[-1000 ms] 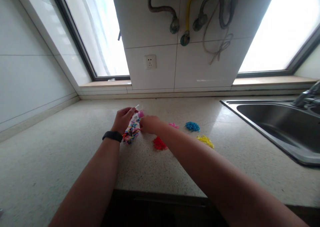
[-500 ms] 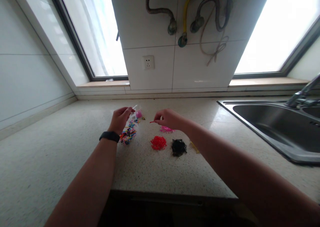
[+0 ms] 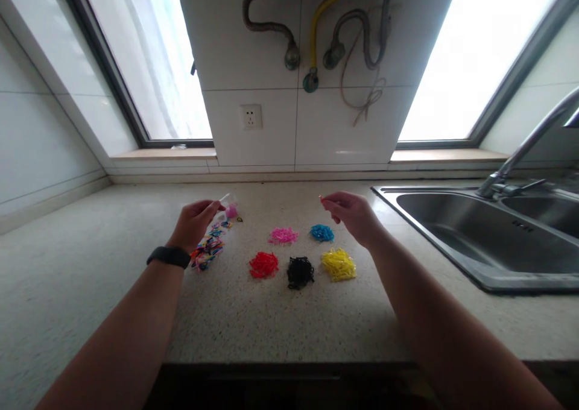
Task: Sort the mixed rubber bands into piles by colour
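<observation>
- Coloured bands (image 3: 212,241): six piles on one counter (image 3: 271,319); one mixed pile (image 3: 205,253) beside the left hand (image 3: 195,223), five single-colour.
- Single-colour, one each: pink pile (image 3: 283,236) and blue pile (image 3: 322,233) behind; red pile (image 3: 263,265), black pile (image 3: 300,272), yellow pile (image 3: 339,264) in front.
- Right hand (image 3: 350,213): fingertips pinching one reddish band (image 3: 321,198) above the counter, beyond the blue pile.
- Left hand: fingertips pinching one clear plastic bag (image 3: 229,199); pink lump (image 3: 231,211) in or against it, cannot tell which.
- One sink (image 3: 446,241), two basins.
</observation>
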Available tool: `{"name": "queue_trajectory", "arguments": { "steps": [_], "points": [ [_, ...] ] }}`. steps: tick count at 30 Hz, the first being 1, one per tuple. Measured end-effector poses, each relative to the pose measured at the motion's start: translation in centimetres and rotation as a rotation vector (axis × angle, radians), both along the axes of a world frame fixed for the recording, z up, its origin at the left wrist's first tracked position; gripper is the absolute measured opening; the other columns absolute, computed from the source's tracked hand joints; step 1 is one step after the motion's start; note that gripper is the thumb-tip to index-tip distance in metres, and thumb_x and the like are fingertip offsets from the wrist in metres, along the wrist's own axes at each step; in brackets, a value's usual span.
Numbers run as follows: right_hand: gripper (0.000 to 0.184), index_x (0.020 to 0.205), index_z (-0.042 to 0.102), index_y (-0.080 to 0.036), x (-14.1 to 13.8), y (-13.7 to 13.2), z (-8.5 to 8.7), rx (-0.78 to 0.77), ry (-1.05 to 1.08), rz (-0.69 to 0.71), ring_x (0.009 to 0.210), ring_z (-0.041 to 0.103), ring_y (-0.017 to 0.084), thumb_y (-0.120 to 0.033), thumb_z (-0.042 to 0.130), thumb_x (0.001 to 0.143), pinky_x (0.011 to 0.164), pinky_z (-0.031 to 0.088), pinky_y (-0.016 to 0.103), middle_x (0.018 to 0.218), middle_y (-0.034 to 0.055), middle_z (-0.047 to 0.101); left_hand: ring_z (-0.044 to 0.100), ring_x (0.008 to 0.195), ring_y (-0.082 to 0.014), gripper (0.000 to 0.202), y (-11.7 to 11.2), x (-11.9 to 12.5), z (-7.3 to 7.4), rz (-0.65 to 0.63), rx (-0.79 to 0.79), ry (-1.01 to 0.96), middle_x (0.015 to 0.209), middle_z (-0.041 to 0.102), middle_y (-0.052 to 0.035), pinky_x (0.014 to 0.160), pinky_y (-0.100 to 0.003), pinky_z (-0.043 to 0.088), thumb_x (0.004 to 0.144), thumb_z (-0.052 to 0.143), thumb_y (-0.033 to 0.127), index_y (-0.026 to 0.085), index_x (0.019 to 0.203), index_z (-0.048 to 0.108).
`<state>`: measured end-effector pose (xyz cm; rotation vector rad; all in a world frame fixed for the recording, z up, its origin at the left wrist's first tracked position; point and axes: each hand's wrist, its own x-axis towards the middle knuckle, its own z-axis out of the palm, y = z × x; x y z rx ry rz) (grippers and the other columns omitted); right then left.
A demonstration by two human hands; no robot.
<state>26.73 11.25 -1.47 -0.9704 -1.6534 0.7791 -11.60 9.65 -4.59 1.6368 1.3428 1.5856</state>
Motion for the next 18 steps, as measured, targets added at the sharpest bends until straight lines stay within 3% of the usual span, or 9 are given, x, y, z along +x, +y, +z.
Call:
{"name": "queue_trajectory", "arguments": {
  "steps": [5, 9, 18],
  "points": [
    [0.035, 0.086, 0.07, -0.018, -1.1, -0.7, -1.9, -0.106, 0.013, 0.097, 0.055, 0.045, 0.009, -0.051, 0.072, 0.074, 0.048, 0.037, 0.025, 0.064, -0.0012, 0.058, 0.033, 0.048, -0.01, 0.023, -0.1, -0.1, -0.2, 0.019, 0.012, 0.054, 0.051, 0.038, 0.0043, 0.046, -0.024, 0.024, 0.082, 0.064, 0.035, 0.014, 0.083, 0.076],
    [0.036, 0.084, 0.07, -0.017, -1.9, -1.4, -2.2, -0.164, -0.006, 0.164, 0.053, 0.043, 0.009, -0.052, 0.072, 0.075, 0.046, 0.033, 0.024, 0.062, -0.0024, 0.054, 0.033, 0.048, -0.01, 0.025, -0.2, 0.2, 0.0, 0.008, -0.001, 0.016, 0.051, 0.038, 0.0045, 0.046, -0.025, 0.024, 0.084, 0.063, 0.036, 0.014, 0.082, 0.075],
    [0.024, 0.082, 0.069, -0.02, -2.1, -3.0, -0.7, 0.024, 0.025, 0.098, 0.057, 0.042, 0.01, -0.044, 0.072, 0.077, 0.049, 0.035, 0.027, 0.065, -0.0013, 0.056, 0.03, 0.047, -0.0092, 0.03, -0.4, 0.7, 0.2, -0.014, 0.002, -0.004, 0.051, 0.036, 0.0051, 0.046, -0.025, 0.022, 0.087, 0.063, 0.04, 0.013, 0.082, 0.075]
  ]
}}
